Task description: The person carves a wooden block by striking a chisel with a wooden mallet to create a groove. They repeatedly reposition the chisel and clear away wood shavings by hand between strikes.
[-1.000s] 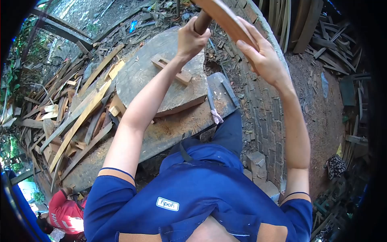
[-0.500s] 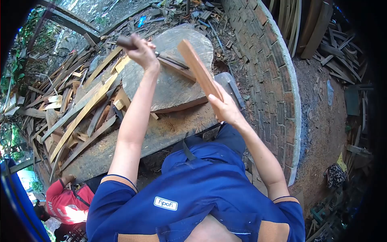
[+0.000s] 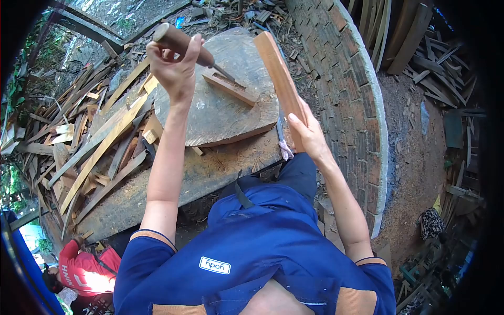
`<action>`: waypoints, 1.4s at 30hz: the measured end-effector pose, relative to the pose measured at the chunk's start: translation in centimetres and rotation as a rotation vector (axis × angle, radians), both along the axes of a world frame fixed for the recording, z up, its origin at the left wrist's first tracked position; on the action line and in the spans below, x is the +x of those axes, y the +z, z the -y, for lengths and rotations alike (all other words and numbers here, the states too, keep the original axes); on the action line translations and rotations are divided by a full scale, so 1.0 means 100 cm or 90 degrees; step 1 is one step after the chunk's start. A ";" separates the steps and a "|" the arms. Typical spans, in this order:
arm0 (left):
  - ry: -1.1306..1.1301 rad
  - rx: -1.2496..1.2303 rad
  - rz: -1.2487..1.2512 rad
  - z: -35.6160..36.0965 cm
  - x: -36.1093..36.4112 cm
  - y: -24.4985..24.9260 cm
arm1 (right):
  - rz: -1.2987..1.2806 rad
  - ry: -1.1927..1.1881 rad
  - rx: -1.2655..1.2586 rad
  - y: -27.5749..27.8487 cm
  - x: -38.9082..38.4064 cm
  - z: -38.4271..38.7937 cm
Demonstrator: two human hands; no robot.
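My left hand [image 3: 176,65] is raised and grips the brown wooden handle of a chisel-like tool [image 3: 185,43]; its thin metal shaft points down toward a small notched wood block [image 3: 231,88]. That block lies on a thick rounded slab [image 3: 231,118]. My right hand [image 3: 310,137] holds a long reddish wooden board [image 3: 278,73] by its near end, standing it almost upright over the slab's right edge.
The slab rests on a rough plank bench [image 3: 210,176]. A heap of scrap wood strips [image 3: 89,136] lies to the left. A curved brick wall [image 3: 357,105] runs on the right, with more timber beyond. A person in red [image 3: 84,273] crouches at the lower left.
My left hand swung out to the left with the tool and now sits higher over the slab. My right hand came down from overhead and turned the board more upright.
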State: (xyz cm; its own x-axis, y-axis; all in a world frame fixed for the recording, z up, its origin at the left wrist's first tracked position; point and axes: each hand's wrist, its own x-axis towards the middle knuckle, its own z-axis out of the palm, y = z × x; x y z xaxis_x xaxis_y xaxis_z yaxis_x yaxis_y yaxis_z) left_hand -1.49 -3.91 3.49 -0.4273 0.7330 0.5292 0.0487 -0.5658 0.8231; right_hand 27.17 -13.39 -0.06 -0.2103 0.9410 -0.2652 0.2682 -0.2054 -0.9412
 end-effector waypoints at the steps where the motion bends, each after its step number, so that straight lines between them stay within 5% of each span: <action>1: 0.009 -0.028 -0.017 -0.001 0.001 0.004 | -0.001 -0.015 -0.005 0.001 0.001 0.000; 3: 0.028 -0.017 0.044 -0.011 0.007 0.003 | -0.006 -0.029 -0.005 0.006 0.000 0.002; 5: 0.033 -0.013 0.273 -0.015 0.011 0.000 | -0.025 -0.061 -0.058 0.013 -0.002 0.004; 7: 0.053 -0.018 0.280 -0.015 0.018 0.006 | -0.010 -0.046 -0.035 -0.003 0.005 0.004; 26: 0.147 -0.010 0.119 -0.003 0.058 -0.017 | -0.010 -0.006 -0.011 0.003 -0.003 0.006; 29: 0.163 -0.022 0.104 0.007 0.080 -0.012 | 0.005 0.021 0.088 0.042 -0.012 -0.007; 31: 0.218 0.058 -0.054 0.009 0.093 -0.011 | -0.058 0.018 0.030 0.104 -0.023 -0.008; 34: 0.187 0.091 -0.024 0.010 0.114 -0.014 | -0.080 0.026 0.278 0.137 -0.028 -0.010; 36: 0.213 0.103 -0.055 0.015 0.121 -0.013 | 0.044 -0.007 0.507 0.150 -0.027 -0.002; 37: 0.233 0.110 -0.089 0.016 0.122 -0.012 | 0.042 0.003 0.512 0.146 -0.025 0.000; 39: 0.107 0.090 0.051 0.019 0.123 -0.026 | 0.305 0.152 0.456 0.133 -0.018 0.003; 42: 0.156 0.095 -0.036 0.023 0.125 -0.024 | 0.287 0.141 0.477 0.147 -0.012 0.003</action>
